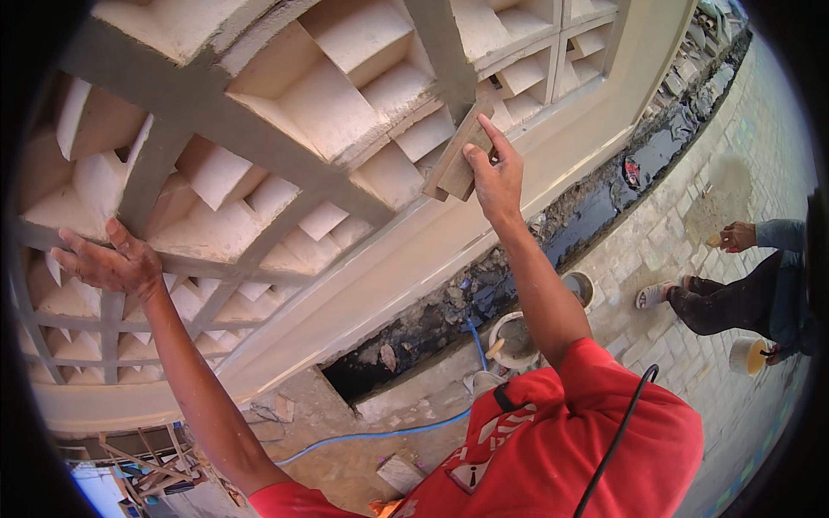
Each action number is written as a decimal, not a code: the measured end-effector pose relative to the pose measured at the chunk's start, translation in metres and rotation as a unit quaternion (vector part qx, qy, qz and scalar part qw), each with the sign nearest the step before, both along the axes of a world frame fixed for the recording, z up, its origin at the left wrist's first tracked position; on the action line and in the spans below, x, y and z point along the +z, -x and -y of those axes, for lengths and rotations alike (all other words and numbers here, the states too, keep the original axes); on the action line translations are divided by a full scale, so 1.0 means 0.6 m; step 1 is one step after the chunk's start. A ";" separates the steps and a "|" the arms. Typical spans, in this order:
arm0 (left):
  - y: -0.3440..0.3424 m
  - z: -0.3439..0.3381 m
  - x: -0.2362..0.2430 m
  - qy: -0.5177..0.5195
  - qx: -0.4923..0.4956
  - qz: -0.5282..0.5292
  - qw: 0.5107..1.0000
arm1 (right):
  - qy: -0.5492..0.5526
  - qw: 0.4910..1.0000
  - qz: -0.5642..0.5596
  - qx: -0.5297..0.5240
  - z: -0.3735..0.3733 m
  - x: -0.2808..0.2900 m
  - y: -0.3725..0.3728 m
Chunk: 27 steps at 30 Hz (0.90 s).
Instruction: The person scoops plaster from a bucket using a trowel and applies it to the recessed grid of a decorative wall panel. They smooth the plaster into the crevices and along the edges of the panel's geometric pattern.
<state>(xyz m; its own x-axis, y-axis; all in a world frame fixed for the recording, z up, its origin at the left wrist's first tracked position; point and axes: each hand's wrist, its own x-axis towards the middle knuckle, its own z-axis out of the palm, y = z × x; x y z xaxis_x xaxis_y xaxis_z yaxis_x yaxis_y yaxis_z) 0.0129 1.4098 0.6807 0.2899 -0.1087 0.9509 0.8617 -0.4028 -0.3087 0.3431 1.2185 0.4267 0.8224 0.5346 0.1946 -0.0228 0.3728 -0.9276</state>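
Wooden float (458, 154) felt light and stiff, my right hand (494, 177) clamping its lower edge, left hand (108, 259) spread flat against the lattice wall (259, 173).

An outdoor building site: a freshly plastered lattice wall (285, 164) of angled concrete blocks rises above an open, muddy trench (518, 268). Mortar buckets (515, 338), a blue hose (371, 434) and rubble lie on the ground beside block paving (691, 233), where another worker (743, 293) crouches.
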 end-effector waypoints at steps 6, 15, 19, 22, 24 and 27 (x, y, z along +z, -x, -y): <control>-0.008 0.003 0.002 -0.006 -0.004 -0.008 1.000 | 0.057 0.991 0.114 0.039 -0.008 -0.038 0.020; -0.009 -0.002 -0.002 0.022 -0.013 0.007 1.000 | 0.032 0.987 0.152 -0.047 -0.024 0.003 -0.009; -0.005 0.002 0.002 0.022 -0.010 0.006 1.000 | 0.090 0.974 0.202 0.054 0.010 -0.038 0.016; 0.001 0.002 0.001 0.021 -0.008 0.003 1.000 | 0.045 0.978 0.201 -0.014 0.014 -0.016 -0.006; 0.000 0.001 0.001 0.022 -0.011 0.006 1.000 | 0.025 0.976 0.213 -0.043 -0.003 0.010 -0.028; -0.009 0.001 -0.001 0.025 -0.020 0.009 0.999 | 0.037 0.964 0.254 -0.066 -0.018 0.014 -0.024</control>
<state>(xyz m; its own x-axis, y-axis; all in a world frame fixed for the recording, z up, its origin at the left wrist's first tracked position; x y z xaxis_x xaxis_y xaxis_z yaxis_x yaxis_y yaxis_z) 0.0180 1.4093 0.6802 0.2690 -0.0725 0.9604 0.8498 -0.4515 -0.2721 0.3575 1.2291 0.4351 0.6931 0.4592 0.5557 0.4850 0.2733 -0.8307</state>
